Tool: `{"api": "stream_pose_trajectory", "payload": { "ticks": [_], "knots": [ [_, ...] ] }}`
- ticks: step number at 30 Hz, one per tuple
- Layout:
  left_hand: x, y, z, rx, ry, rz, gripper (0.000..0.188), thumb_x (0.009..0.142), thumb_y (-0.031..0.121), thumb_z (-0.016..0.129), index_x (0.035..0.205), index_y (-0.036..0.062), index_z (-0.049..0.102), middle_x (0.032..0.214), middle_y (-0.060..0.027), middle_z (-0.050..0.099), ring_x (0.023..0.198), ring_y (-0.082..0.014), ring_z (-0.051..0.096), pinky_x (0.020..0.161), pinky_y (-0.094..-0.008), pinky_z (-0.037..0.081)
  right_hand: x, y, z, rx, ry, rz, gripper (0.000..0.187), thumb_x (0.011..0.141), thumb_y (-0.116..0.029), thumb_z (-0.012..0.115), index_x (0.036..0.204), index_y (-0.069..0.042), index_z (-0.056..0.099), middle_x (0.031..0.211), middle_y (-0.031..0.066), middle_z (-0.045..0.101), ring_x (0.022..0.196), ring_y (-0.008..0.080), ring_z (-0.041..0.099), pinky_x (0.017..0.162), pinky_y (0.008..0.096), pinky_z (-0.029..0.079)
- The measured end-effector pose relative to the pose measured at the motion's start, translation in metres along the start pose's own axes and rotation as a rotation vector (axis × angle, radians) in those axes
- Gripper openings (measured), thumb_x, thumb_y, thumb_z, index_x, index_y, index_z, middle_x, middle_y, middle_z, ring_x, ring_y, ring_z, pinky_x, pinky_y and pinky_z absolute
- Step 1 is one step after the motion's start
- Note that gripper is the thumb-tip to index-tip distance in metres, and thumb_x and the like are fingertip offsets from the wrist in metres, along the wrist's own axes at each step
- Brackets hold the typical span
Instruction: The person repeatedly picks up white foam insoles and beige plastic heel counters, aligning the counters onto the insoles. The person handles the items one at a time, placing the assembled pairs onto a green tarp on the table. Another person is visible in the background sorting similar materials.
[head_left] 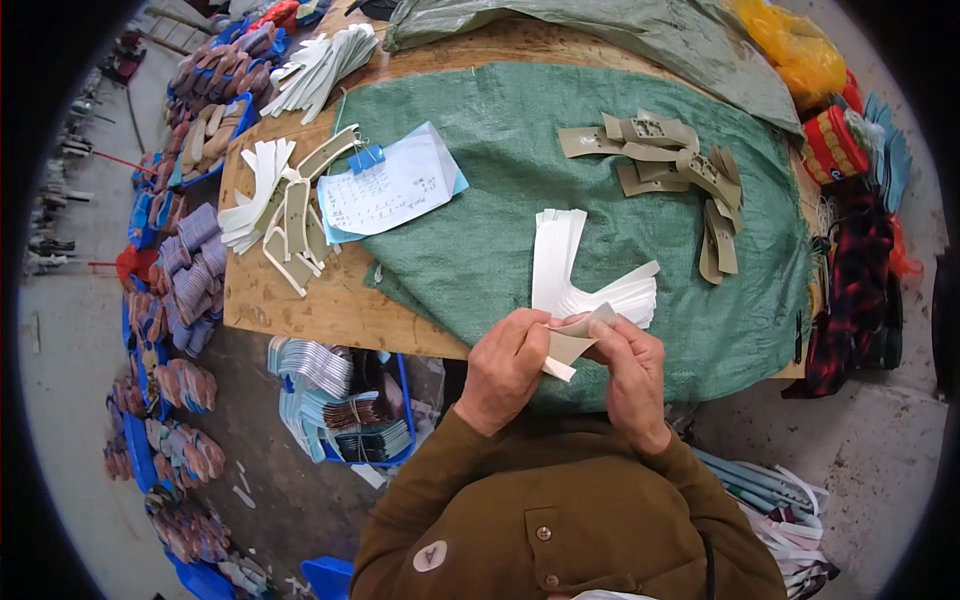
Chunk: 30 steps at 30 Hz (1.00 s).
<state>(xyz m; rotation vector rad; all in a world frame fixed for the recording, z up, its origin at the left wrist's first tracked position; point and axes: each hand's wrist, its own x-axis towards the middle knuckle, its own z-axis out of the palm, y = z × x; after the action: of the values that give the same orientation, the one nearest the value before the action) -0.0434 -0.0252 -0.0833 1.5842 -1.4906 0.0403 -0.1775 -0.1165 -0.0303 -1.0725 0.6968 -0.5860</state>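
Close to my chest, over the table's near edge, both hands grip a beige curved strip (571, 347) with a white strip along its lower edge. My left hand (505, 370) pinches its left end. On the other end, the thumb and fingers of my right hand (632, 380) are closed. Just beyond my fingers, fanned white strips (590, 280) lie on a green woven sheet (480, 150). Farther right rests a loose pile of beige curved pieces (680, 165). At the table's left, beige pieces with white edges (298, 215) lie beside more white strips (258, 190).
Clipped handwritten papers (390, 195) lie left of centre on the wooden table (265, 320). A blue crate (408, 400) with stacked pieces stands below its near edge. Bundled pieces in blue bins (190, 250) line the left side. A yellow bag (790, 50) sits far right.
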Motion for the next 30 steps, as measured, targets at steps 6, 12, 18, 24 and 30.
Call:
{"api": "stream_pose_trajectory", "payload": {
  "ticks": [6,12,18,24,30],
  "knots": [
    [0.0,-0.002,-0.009,0.0,-0.059,-0.098,0.029,0.079,0.0,0.064,0.104,0.0011,0.051,0.097,-0.0159,0.061,0.085,-0.035,0.063,0.072,-0.0391,0.054,-0.006,-0.04,-0.008,0.048,0.027,-0.103,0.034,0.102,-0.022,0.046,0.109,0.006,0.064,0.099,0.0132,0.069,0.093,0.0185,0.067,0.083,0.0291,0.053],
    [0.015,0.031,-0.019,-0.56,-0.212,-0.641,0.026,0.096,0.01,0.055,0.119,0.0002,0.05,0.091,-0.0115,0.065,0.086,-0.0235,0.065,0.075,-0.033,0.052,0.036,0.005,-0.032,0.072,-0.326,0.131,0.023,0.098,-0.016,0.056,0.1,0.005,0.066,0.078,0.0034,0.058,0.065,0.0097,0.055,0.062,0.0245,0.046],
    [0.014,0.037,-0.023,-0.884,-0.377,-0.859,0.025,0.101,0.014,0.047,0.121,0.0008,0.053,0.102,-0.0045,0.063,0.091,-0.0124,0.061,0.079,-0.028,0.049,0.035,0.006,-0.023,0.052,-0.251,0.207,0.022,0.096,-0.016,0.06,0.079,-0.002,0.061,0.061,-0.0014,0.054,0.05,0.0053,0.049,0.047,0.0202,0.039],
    [0.01,0.037,-0.02,-0.834,-0.416,-0.847,0.025,0.1,0.018,0.05,0.118,0.0018,0.054,0.093,-0.0084,0.064,0.084,-0.0119,0.061,0.075,-0.0284,0.049,0.033,0.005,-0.02,0.001,-0.143,0.186,0.029,0.097,-0.02,0.059,0.072,-0.007,0.055,0.056,-0.0036,0.051,0.045,0.0019,0.045,0.041,0.0187,0.034],
    [0.025,0.015,-0.013,-0.523,-0.171,-0.729,0.023,0.1,0.02,0.052,0.089,0.0007,0.055,0.069,-0.0092,0.05,0.064,-0.0118,0.049,0.058,-0.0304,0.042,0.032,0.018,-0.005,-0.051,-0.06,0.084,0.032,0.097,-0.022,0.06,0.07,-0.006,0.053,0.057,-0.0045,0.049,0.048,0.001,0.041,0.042,0.0204,0.031]
  ]
}}
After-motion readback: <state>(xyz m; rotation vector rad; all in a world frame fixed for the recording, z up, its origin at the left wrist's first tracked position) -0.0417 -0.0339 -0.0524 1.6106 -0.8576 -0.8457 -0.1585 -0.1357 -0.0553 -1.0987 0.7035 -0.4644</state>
